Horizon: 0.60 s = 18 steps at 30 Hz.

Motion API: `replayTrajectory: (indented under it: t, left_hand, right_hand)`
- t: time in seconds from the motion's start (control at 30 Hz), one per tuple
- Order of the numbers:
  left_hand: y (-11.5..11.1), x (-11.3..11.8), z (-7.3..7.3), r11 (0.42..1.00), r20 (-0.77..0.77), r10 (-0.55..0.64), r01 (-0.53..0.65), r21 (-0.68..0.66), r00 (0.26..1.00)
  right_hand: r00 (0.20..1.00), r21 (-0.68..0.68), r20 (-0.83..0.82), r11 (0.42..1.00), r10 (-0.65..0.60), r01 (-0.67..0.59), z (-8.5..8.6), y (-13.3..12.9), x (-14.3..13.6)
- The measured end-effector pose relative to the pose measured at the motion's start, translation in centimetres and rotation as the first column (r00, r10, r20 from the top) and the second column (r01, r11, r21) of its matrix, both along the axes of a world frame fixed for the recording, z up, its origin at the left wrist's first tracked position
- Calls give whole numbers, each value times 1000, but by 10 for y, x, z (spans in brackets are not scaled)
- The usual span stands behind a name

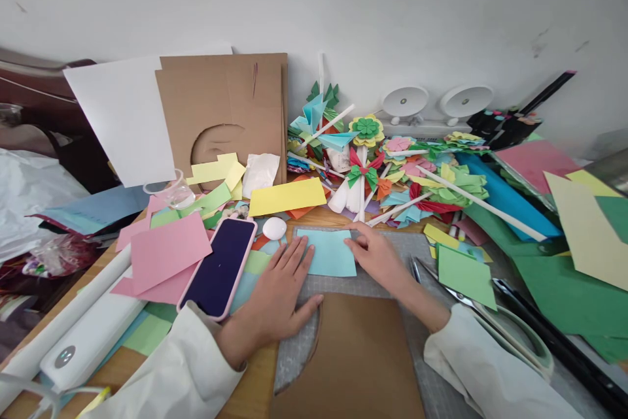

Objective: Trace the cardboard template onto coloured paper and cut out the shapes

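Note:
A light blue rectangle of paper [331, 254] lies on the grey cutting mat [314, 285]. My left hand [275, 295] rests flat with its fingers stretched out, the fingertips over the paper's left edge and the thumb by the cardboard. At the paper's right end, my right hand [377, 255] is closed, index finger and thumb gripping the upper right corner and edge. In front of the paper lies a brown cardboard piece [363, 353] with a curved cut on its left side.
A phone [218, 268] and pink paper [171, 252] lie to the left. Scissors [510, 337] and green paper [466, 275] are at the right. Paper flowers [367, 130] on white sticks pile up behind. Cardboard sheets [226, 99] lean against the wall.

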<state>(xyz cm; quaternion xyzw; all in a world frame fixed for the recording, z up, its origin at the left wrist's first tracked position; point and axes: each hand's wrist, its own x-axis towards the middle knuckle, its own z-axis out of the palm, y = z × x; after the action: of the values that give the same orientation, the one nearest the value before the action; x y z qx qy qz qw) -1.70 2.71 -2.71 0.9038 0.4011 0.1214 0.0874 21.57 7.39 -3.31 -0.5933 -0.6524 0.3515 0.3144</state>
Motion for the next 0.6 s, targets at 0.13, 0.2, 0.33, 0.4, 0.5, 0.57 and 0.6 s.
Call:
replayTrajectory:
  t: [0.13,0.2,0.33,0.4,0.5,0.57,0.6]
  left_hand:
    - [-1,2,1,998,46,-33,31,50,998]
    - [-1,3,0,996,78,-31,23,91,996]
    - [-1,-2,-2,983,175,-35,2,185,984]
    - [-1,-7,-2,979,256,-38,-16,205,966]
    - [1,-12,-1,981,359,-15,-56,187,933]
    - [3,-14,-1,986,391,-20,-47,160,920]
    - [4,-13,-2,987,404,-29,-38,157,914]
  right_hand:
    - [999,-44,-44,999,6,-8,5,-5,2]
    - [994,-97,-110,995,8,-19,13,-13,2]
    - [956,-155,-265,973,129,-174,42,-40,-8]
    - [951,-4,-155,963,266,-270,58,-52,-14]
    - [929,362,299,875,219,-323,71,-60,-19]
    - [867,538,494,760,67,-365,70,-60,-21]
    - [839,593,544,696,24,-404,66,-59,-22]
